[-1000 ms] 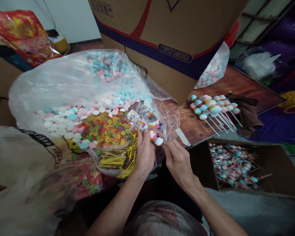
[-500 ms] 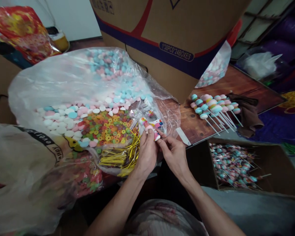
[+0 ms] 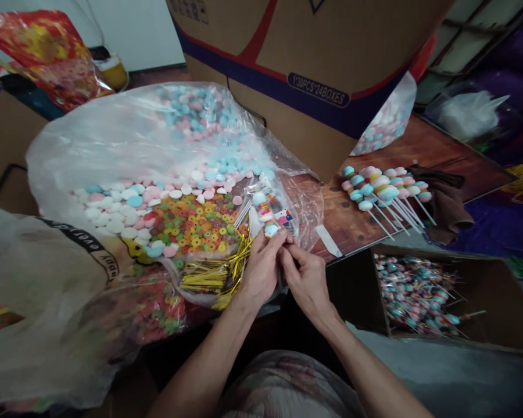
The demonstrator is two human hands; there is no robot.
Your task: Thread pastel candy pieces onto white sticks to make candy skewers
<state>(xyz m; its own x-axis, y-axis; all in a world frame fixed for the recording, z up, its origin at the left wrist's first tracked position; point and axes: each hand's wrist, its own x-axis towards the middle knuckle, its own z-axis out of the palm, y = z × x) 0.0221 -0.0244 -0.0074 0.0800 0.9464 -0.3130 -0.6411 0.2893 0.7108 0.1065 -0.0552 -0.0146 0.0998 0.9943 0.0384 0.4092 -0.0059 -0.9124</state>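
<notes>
My left hand (image 3: 258, 270) and my right hand (image 3: 304, 276) meet in front of me, both pinched on one candy skewer in a clear printed sleeve (image 3: 268, 213), which points away from me. A bundle of gold twist ties (image 3: 213, 271) lies just left of my left hand. Beyond the hands a big clear bag (image 3: 157, 157) holds white, pink and blue marshmallow discs (image 3: 113, 209) and small coloured ring candies (image 3: 192, 226).
A large cardboard carton (image 3: 314, 69) stands behind the bag. Several unwrapped candy skewers (image 3: 383, 188) lie on the wooden board (image 3: 422, 148) at right beside a brown cloth (image 3: 444, 200). An open box of wrapped skewers (image 3: 414, 290) sits lower right. Plastic bags lie at left.
My right hand moved left and closed in against my left hand. The sleeved skewer swung from pointing right to pointing away from me.
</notes>
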